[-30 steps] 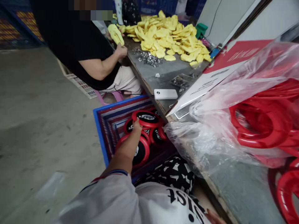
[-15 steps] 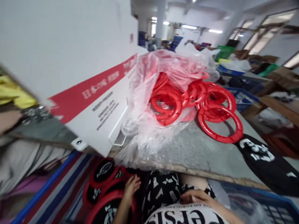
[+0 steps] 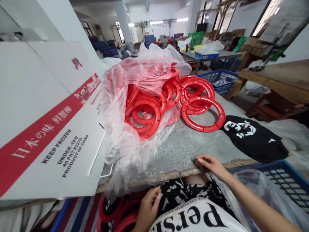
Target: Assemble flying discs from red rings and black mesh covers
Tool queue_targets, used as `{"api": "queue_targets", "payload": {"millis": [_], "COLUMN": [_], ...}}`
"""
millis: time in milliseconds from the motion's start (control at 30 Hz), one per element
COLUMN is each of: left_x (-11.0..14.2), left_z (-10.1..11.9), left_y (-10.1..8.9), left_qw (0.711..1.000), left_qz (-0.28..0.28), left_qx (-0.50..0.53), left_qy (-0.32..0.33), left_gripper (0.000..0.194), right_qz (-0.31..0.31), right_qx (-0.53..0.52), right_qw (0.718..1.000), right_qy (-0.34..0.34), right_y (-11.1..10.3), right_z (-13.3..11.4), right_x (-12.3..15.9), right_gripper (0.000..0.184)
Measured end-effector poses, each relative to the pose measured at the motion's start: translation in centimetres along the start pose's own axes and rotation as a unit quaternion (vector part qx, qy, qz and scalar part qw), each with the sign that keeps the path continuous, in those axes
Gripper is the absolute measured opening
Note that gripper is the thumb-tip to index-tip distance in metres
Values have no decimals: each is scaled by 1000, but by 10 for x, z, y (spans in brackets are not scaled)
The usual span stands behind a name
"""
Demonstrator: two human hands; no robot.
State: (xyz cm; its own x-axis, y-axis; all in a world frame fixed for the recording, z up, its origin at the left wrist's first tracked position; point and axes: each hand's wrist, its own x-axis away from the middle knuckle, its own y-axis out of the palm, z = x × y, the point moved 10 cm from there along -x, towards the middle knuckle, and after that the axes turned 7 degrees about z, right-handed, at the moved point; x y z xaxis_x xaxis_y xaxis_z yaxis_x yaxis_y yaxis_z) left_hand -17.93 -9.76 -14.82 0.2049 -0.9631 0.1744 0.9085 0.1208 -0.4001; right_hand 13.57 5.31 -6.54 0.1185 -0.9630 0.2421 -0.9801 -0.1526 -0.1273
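My left hand (image 3: 149,205) is over my lap beside the red-rimmed black discs (image 3: 112,206), its fingers loosely bent, the thumb apart, nothing seen in it. Above the front edge of the grey table (image 3: 173,151), my right hand (image 3: 211,165) has its fingers curled in, with nothing visible in them. Beyond it lies a loose red plastic ring (image 3: 185,117), leaning on a small pile of like rings. More red rings (image 3: 158,112) spill from a clear plastic bag (image 3: 135,151). To the right, a black fabric piece with a white print (image 3: 256,138) hangs partly over the table edge.
A large white carton (image 3: 79,141) with a red band stands at the left. Below the table on the right is a blue plastic crate (image 3: 287,180) with clear film. A striped bag (image 3: 79,209) is low at left. Another blue crate (image 3: 223,77) stands behind the table.
My view has swung left and steadied. My right hand has risen from my lap to the table's front edge. My left hand has come off the discs, back towards my lap.
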Motion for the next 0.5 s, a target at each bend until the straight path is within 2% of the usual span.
{"api": "queue_targets", "payload": {"millis": [67,133,167,200,267,333,400,500], "left_x": [-21,-49,-69,-93,-147,-191,-211,-215], "left_z": [93,181,212,234,251,242,238,243], "left_y": [-8,-24,-33,-40,-41,-33,-31,-42], "left_qw": [988,954,939,929,918,900,882,871], "left_qz": [-17,40,89,137,183,160,154,176], "left_qx": [-33,-61,-81,-116,-242,-373,-424,-432], "left_qy": [149,292,323,323,256,158,135,152], "left_gripper": [35,32,33,37,56,68,52,34], "right_qz": [43,54,52,49,39,32,28,19], "right_qx": [-56,-88,-90,-86,-74,-63,-56,-58], "right_qw": [997,994,994,995,997,997,998,998], "right_qy": [17,21,19,14,3,-10,-22,-35], "right_y": [-20,-26,-26,-24,-20,-17,-19,-23], "right_z": [10,15,16,15,13,10,9,12], "right_x": [-6,-8,-9,-9,-8,-7,-6,-8], "right_gripper": [56,56,56,57,61,63,64,61]}}
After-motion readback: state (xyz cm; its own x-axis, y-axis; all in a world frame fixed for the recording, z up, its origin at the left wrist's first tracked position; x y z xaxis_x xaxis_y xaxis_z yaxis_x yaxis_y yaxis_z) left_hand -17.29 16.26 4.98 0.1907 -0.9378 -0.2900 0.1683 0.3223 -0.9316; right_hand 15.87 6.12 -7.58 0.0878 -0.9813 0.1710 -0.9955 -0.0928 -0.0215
